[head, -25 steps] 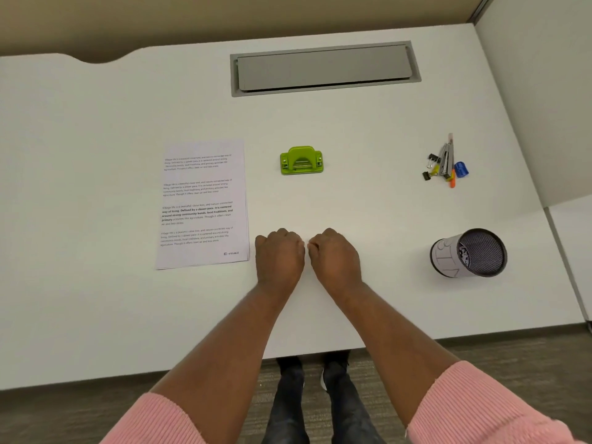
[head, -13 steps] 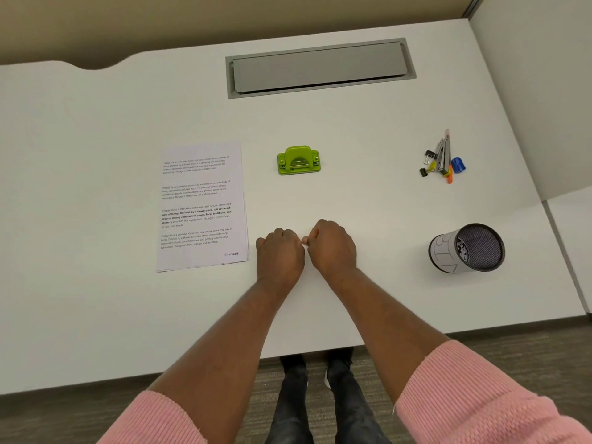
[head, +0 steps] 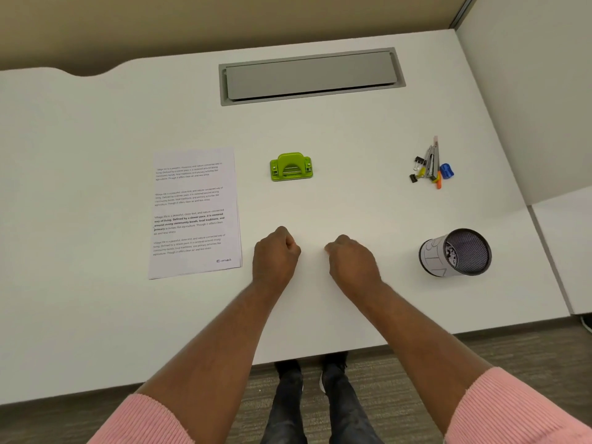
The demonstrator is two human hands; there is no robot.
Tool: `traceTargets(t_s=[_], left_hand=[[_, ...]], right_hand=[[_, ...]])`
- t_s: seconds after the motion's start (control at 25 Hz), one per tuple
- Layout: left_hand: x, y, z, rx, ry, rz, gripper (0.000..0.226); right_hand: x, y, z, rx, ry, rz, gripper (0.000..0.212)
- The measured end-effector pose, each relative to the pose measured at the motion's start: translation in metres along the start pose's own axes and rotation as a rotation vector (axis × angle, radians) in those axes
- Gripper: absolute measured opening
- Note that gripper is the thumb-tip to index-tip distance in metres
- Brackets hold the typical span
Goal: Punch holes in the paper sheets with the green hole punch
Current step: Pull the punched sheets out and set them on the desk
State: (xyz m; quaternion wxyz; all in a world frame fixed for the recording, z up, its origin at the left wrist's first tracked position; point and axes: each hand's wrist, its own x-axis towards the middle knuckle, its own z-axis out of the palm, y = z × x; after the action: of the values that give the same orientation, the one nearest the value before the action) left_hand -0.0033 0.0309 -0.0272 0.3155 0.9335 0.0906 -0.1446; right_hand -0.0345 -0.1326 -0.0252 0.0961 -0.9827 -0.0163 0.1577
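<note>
Head view showed the left hand and right hand curled into empty fists, apart, probably ready to fetch the paper sheets and green hole punch.

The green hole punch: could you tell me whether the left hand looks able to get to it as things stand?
Probably yes. The left hand rests as an empty fist on the desk, and only bare desktop lies between it and the green hole punch. The paper sheets lie off to the side.
</note>
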Motion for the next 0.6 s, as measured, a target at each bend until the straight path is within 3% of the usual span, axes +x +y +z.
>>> traceTargets(t_s=[0.2,0.32,0.44,0.6], left_hand=[[0.000,0.010,0.005,-0.079,-0.010,-0.011,0.008],[-0.003,0.018,0.009,-0.078,-0.037,0.006,0.010],[-0.011,0.031,0.011,-0.093,-0.067,0.024,0.011],[-0.021,0.065,0.016,-0.167,-0.098,0.095,0.011]], right_hand=[[-0.001,-0.004,-0.010,-0.150,-0.159,-0.094,0.015],[0.001,-0.007,-0.011,-0.111,-0.169,-0.075,0.028],[0.000,0.003,-0.010,0.111,-0.141,0.042,0.009],[-0.023,0.028,-0.030,0.602,0.028,0.310,0.018]])
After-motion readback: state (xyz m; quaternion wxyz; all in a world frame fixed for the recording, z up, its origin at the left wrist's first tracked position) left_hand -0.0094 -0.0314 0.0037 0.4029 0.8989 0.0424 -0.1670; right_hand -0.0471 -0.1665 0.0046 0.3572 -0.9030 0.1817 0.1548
